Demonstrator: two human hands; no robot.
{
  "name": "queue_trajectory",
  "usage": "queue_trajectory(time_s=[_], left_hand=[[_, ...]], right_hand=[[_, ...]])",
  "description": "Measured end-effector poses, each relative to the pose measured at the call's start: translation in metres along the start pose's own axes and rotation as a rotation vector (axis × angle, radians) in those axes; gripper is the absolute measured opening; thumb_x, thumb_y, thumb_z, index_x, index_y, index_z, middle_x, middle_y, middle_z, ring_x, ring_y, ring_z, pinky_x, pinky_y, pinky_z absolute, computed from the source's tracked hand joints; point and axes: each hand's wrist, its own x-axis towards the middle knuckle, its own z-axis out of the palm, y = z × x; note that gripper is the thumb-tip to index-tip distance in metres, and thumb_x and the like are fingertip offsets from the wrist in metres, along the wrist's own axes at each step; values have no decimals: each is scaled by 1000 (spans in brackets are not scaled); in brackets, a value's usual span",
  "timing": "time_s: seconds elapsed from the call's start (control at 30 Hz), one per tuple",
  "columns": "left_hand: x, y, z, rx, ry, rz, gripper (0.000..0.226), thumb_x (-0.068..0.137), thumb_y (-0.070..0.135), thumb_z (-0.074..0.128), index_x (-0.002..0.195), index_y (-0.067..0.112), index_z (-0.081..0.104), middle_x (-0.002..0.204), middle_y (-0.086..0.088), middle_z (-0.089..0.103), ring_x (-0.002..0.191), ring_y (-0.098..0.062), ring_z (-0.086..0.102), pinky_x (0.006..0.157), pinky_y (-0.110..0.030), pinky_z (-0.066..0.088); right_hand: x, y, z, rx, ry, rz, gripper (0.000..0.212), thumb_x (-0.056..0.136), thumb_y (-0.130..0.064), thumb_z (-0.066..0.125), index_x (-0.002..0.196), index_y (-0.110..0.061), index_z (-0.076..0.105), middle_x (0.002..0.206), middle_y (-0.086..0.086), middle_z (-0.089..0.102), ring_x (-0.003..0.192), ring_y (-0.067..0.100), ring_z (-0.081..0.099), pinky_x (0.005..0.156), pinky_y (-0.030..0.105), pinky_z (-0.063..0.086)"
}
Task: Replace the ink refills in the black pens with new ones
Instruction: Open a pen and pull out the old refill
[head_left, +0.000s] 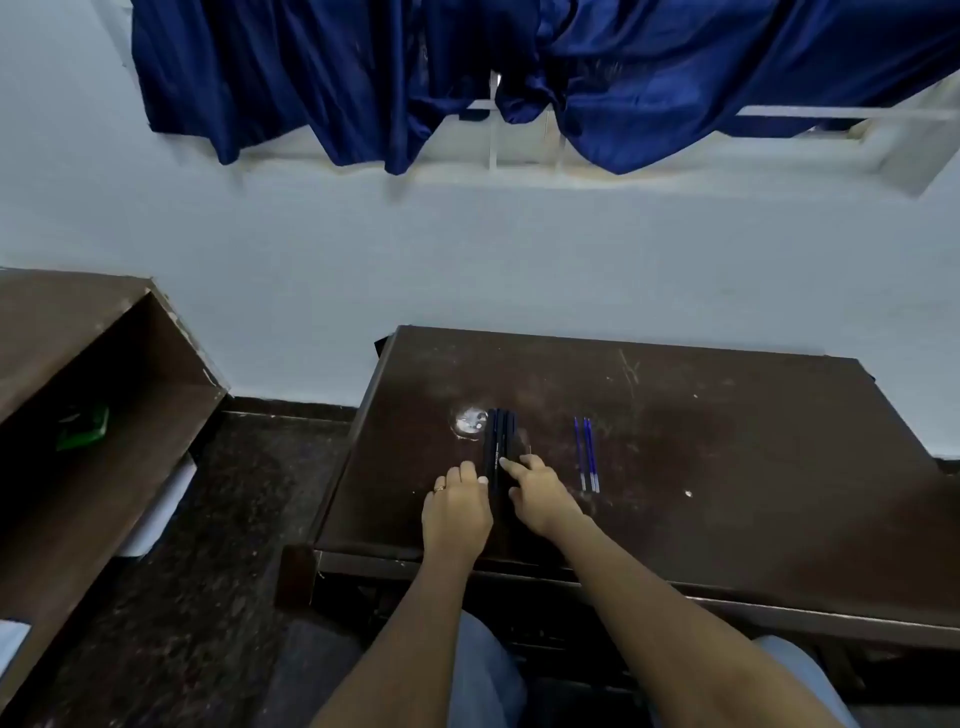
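Note:
Several black pens (500, 435) lie side by side in a tight row on the dark wooden desk (727, 467), pointing away from me. My left hand (457, 506) rests palm down at their left near ends, its fingertips touching the outer pen. My right hand (540, 493) lies on the right side of the row, index finger stretched onto the pens. Neither hand has lifted a pen. A few blue ink refills (587, 453) lie parallel on the desk, a hand's width to the right of the pens.
A worn pale patch (470, 422) marks the desk just left of the pens. A brown shelf unit (93, 395) with a green object (83, 427) stands at the left. A pale wall and blue curtain (467, 78) are behind the desk.

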Motion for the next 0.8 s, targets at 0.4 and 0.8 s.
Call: queue_trajectory(time_s=[0.4,0.8], left_hand=[[-2,-1,16,-56,-1,10,30,102,29,31,113,13,54,107,-4,61,100,-20,58,81,-32,50],[10,28,8,-911,-153,-484,30,99,27,45,92,3,61,87,-4,66,80,-18,59,67,-26,41]], right_hand=[[-15,6,4,-123,214,151,22,93,-9,50,115,-7,51,116,13,56,106,31,58,80,35,48],[-48,-2,23,912,65,5,18,82,-4,68,96,-14,62,70,-3,65,66,15,65,67,33,58]])
